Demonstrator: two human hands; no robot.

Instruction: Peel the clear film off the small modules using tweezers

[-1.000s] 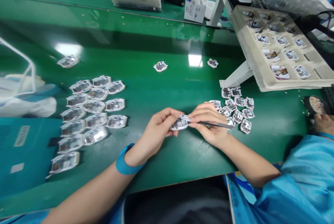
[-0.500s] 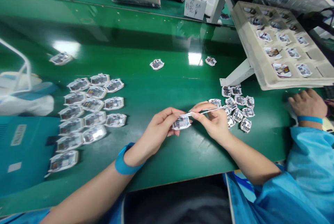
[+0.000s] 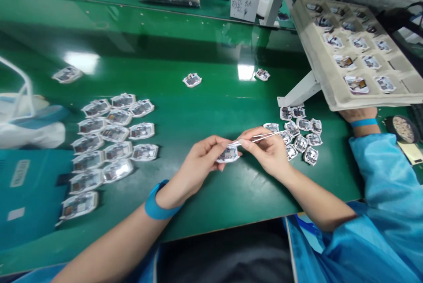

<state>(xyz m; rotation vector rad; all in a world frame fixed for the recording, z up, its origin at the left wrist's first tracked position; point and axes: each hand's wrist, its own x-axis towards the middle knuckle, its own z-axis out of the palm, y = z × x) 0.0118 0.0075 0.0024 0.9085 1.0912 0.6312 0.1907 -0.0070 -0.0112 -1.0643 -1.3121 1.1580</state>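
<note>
Between its thumb and fingers my left hand grips a small white-framed electronic module, its circuit side facing up. My right hand is closed on a pair of thin tweezers, whose tips meet the module's upper edge close to my left thumb. What the tips touch is too small to make out. Just beyond my right hand lies a cluster of similar modules. To the left, several more modules sit in uneven columns on the green table.
A tray of modules stands raised on a white bracket at the right. Under it reaches a co-worker's hand. Single modules lie farther back. A teal folder is at left, a pen box behind.
The co-worker's hand has moved left, partly under the raised tray, uncovering a round dark container. My hands hold nearly the same pose on the module and tweezers. The view has shifted slightly.
</note>
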